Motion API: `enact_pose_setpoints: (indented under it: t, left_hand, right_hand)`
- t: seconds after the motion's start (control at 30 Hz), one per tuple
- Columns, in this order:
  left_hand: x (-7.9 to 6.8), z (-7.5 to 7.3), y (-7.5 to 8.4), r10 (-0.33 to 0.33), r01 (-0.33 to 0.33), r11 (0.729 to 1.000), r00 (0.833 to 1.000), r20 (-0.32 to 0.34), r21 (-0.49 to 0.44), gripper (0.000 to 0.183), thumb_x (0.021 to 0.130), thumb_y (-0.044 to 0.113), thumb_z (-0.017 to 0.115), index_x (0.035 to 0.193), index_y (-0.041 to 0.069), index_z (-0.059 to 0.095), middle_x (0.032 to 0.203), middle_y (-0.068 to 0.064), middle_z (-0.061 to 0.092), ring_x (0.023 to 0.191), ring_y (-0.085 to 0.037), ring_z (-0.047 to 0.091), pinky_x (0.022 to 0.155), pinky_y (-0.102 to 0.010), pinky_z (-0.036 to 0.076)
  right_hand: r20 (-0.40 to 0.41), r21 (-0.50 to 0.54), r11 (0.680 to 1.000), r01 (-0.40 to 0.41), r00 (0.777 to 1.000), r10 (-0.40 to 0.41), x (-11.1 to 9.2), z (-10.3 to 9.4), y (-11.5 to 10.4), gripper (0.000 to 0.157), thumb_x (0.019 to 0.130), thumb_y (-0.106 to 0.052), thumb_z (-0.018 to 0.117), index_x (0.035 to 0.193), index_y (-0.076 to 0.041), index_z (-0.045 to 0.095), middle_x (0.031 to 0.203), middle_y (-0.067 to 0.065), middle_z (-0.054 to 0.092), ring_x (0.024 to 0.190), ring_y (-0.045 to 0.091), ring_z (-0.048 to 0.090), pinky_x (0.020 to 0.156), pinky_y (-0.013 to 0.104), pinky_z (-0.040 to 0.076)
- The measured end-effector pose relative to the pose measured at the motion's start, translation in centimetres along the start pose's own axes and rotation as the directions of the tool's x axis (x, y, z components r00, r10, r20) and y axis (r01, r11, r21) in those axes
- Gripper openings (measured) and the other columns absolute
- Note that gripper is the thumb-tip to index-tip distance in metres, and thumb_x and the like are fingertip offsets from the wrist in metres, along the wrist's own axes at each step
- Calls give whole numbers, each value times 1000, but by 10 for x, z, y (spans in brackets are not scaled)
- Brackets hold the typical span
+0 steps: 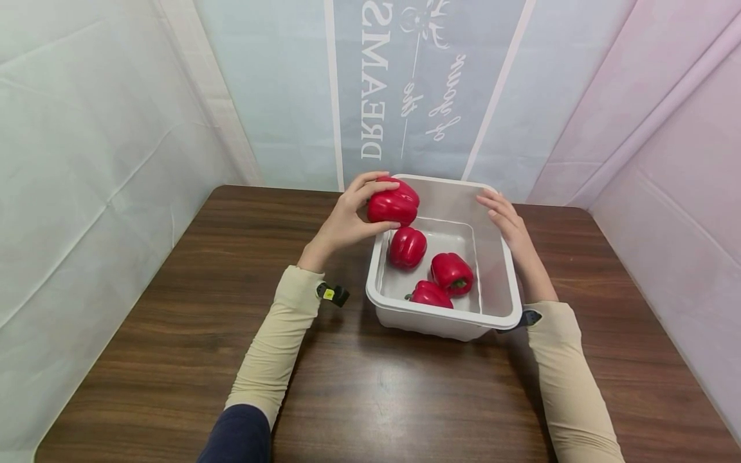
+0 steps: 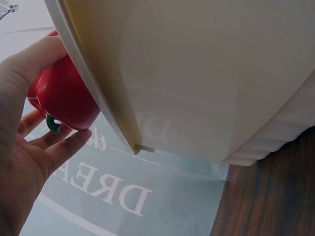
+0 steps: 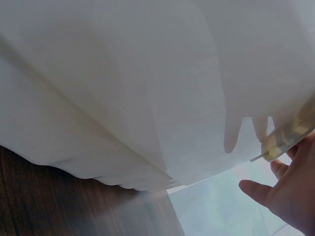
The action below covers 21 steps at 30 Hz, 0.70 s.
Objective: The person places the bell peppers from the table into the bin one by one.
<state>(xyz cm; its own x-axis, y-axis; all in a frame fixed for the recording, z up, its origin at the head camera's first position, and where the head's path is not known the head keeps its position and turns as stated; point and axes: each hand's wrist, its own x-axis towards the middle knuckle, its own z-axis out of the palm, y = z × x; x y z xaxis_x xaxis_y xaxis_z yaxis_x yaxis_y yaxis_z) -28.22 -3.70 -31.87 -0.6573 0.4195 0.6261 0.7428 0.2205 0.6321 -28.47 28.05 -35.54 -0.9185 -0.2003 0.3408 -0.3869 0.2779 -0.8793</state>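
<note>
My left hand (image 1: 349, 217) grips a red bell pepper (image 1: 396, 203) at the left rim of a white plastic bin (image 1: 446, 316). In the left wrist view the thumb and fingers are around the same pepper (image 2: 69, 96), its green stem showing beneath. Inside the bin lie three more red bell peppers: one near the left wall (image 1: 408, 248), another at the right (image 1: 452, 274), and a third partly hidden by the front rim (image 1: 431, 294). At the bin's far right rim is my right hand (image 1: 512, 233), fingers extended; the right wrist view shows that hand (image 3: 293, 189) beside the rim, holding nothing.
The bin stands near the far edge of a dark brown wooden table (image 1: 191, 283). Behind it hangs a pale blue cloth (image 1: 278, 90) with white lettering. Light cloth walls (image 1: 87, 161) enclose the table at both sides.
</note>
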Motion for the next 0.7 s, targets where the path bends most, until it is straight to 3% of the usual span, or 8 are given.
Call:
enact_pose_setpoints:
  t: [0.23,0.53,0.7]
  left_hand:
    - [-1,4,-7,-22,22,1000,1000,10,-10,59,69,6,79,123,7,55,134,-12,42,124,-19,40,92,-39,48]
    - [-2,7,-5,-8,8,1000,1000,5,-11,58,69,5,79,123,8,56,132,-16,42,122,-17,41,92,-37,48]
    - [-3,9,-4,-32,33,999,999,14,-9,57,70,7,79,123,9,57,133,-11,42,122,-16,42,92,-33,48]
  right_hand:
    - [-7,-6,1000,18,1000,-18,-1,0,0,38,96,-6,38,127,15,42,145,27,25,141,32,9,114,49,3]
    - [-10,-5,1000,11,1000,-11,-2,0,0,38,96,-6,38,127,15,42,145,27,25,142,29,7,114,49,1]
    - [-7,10,1000,2,1000,-2,-2,1,-1,38,96,-5,38,128,14,42,146,26,24,143,26,6,114,48,-1]
